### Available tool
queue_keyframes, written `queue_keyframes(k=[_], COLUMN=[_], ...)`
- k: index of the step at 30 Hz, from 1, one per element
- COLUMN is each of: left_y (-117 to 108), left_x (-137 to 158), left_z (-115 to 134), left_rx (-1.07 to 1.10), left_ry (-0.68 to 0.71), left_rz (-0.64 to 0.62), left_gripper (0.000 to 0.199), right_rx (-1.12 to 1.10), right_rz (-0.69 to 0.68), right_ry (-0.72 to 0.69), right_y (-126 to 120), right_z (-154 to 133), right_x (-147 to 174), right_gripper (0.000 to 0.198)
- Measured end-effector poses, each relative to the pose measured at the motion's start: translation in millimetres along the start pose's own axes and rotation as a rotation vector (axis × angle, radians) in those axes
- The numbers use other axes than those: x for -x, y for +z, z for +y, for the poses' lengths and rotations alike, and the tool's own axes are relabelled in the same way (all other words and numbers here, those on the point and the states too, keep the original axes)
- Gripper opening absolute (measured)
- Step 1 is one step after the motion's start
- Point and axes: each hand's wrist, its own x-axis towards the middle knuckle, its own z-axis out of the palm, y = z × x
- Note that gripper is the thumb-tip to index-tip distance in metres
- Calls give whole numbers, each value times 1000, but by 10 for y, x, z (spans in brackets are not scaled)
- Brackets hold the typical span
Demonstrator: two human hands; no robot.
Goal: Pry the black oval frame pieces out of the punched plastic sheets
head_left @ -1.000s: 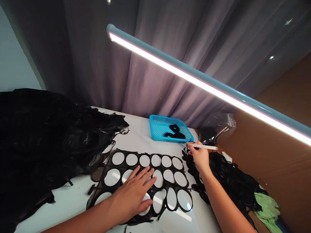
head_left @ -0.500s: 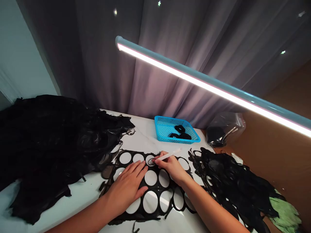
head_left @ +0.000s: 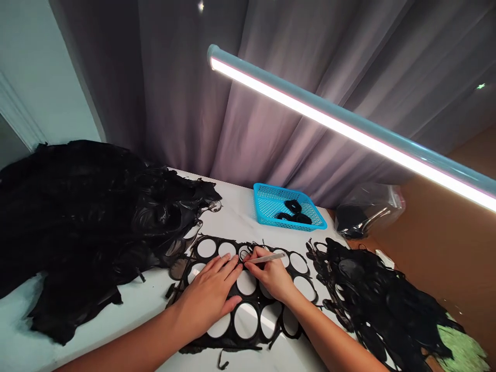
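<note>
The black sheet with round holes lies on the worktop. The right hand has its grip pinched on a white stick. The left hand, flat, fingers straight, should stop the sheet sliding.

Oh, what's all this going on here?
Someone is working with two bare hands on a black sheet full of round holes, lying on a white table. The left hand rests palm down on the sheet, while the right hand holds a thin white stick near a hole in the far row. Behind is a blue basket holding a few black pieces. Black heaps lie on both sides.
</note>
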Motion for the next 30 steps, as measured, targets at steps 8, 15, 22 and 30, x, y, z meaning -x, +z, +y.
queue_keyframes(k=[8,15,22,30], left_y=[-34,2,-5,2], left_x=[-10,3,-7,27], left_z=[28,18,23,4], left_rx=[-66,-48,-64,20], left_ry=[2,15,2,-28], left_rz=[-32,-3,-36,-30], left_gripper=[49,49,48,49], right_rx=[25,172,679,662], right_rz=[27,30,-19,672], right_ry=[-25,-112,-372,-22], right_y=[20,20,59,-1044], right_z=[-10,10,75,435], right_x=[18,28,46,-25], right_gripper=[20,19,9,24])
